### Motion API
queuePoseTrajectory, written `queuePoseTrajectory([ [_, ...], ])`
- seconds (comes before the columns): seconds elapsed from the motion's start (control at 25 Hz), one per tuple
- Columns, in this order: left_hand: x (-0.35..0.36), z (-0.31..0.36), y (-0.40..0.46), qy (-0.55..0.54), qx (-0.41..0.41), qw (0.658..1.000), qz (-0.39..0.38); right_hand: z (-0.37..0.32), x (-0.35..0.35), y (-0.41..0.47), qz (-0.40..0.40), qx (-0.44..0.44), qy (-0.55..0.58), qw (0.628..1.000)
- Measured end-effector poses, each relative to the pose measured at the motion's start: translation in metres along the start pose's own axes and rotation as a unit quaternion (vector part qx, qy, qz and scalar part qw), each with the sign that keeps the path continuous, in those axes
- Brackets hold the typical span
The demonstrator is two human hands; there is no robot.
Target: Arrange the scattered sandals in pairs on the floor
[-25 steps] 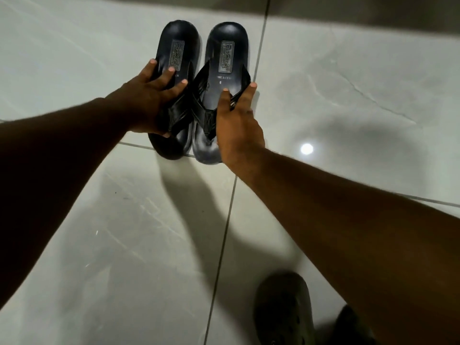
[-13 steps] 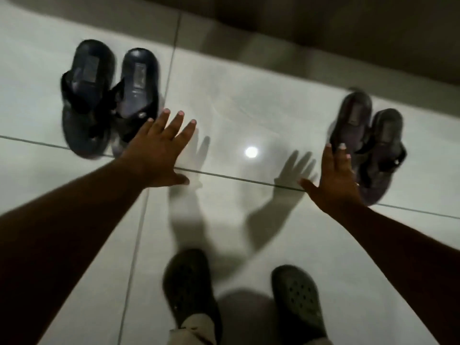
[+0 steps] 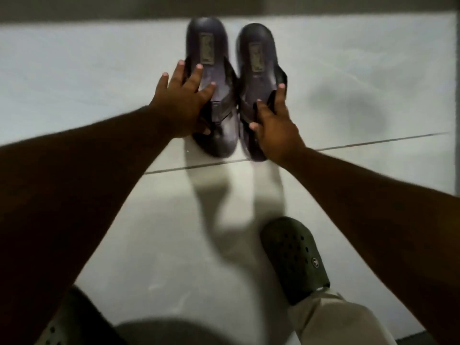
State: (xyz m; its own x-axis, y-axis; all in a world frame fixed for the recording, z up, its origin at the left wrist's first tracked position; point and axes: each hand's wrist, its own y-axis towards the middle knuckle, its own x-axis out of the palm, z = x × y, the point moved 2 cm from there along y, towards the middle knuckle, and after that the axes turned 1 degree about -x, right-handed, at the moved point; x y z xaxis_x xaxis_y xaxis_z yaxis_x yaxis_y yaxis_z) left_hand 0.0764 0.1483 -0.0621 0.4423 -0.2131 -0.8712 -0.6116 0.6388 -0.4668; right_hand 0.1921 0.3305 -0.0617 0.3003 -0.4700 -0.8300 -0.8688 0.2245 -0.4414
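Observation:
Two dark sandals lie side by side on the pale tiled floor, toes pointing toward me. My left hand [image 3: 183, 102] lies over the left sandal [image 3: 207, 38], fingers spread across its strap and thumb tucked at the strap's side. My right hand [image 3: 276, 130] grips the strap of the right sandal [image 3: 256, 43] from its right side. The two sandals almost touch along their inner edges. My hands hide most of both straps.
My foot in a dark green clog [image 3: 296, 260] with a light trouser leg [image 3: 336, 319] stands at the lower right. Part of another clog [image 3: 49, 332] shows at the lower left. A dark wall base [image 3: 224, 6] runs just behind the sandals.
Both hands let go of the first pair, which has left the view on the left. The view swung right, and my hands now rest on the second pair of sandals.

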Motion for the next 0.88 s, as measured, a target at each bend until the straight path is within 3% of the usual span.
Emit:
queuePoseTrajectory([
  [0.12, 0.010, 0.034, 0.021, -0.034, -0.020, 0.999, 0.018, 0.031, -0.016, 0.005, 0.006, -0.028, 0.033, 0.999],
  [0.28, 0.008, 0.123, 0.075, -0.065, 0.016, 0.996, 0.051, 0.127, -0.063, 0.015, 0.026, -0.027, 0.002, 0.999],
  [0.52, -0.014, 0.231, 0.158, -0.008, 0.073, 0.997, 0.020, 0.242, -0.113, 0.018, 0.033, 0.018, -0.011, 0.999],
  [0.68, -0.021, 0.243, 0.165, -0.007, 0.090, 0.996, 0.011, 0.258, -0.115, 0.019, 0.043, 0.014, -0.007, 0.999],
  [0.88, -0.019, 0.216, 0.115, -0.009, 0.048, 0.997, 0.067, 0.244, -0.105, 0.022, 0.053, 0.017, -0.038, 0.998],
])
